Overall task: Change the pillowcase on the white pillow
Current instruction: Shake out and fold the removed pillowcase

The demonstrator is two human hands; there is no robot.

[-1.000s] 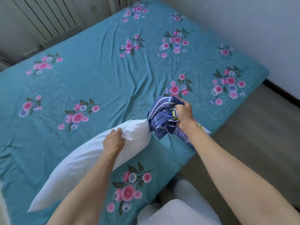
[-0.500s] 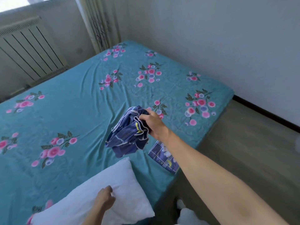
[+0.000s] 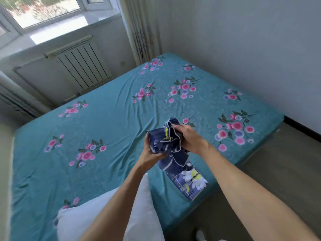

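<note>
A bunched dark blue pillowcase (image 3: pixel 169 145) with white piping hangs above the bed's near edge. My right hand (image 3: pixel 189 138) grips its top from the right, and my left hand (image 3: pixel 151 152) holds it from the left and below. The bare white pillow (image 3: pixel 97 221) lies on the bed at the bottom of the view, partly under my left forearm. A second folded blue piece with a white daisy print (image 3: pixel 189 183) lies flat on the bed just below the bunched cloth.
The bed carries a teal sheet with pink flowers (image 3: pixel 107 129). A wall runs along its right side, with a radiator (image 3: pixel 81 63) and a curtain (image 3: pixel 142 30) beyond the far end. Wooden floor (image 3: pixel 286 171) lies to the right of the bed.
My left hand has let go of the white pillow and risen to the blue pillowcase, which both hands now hold. The view has tilted up toward the window.
</note>
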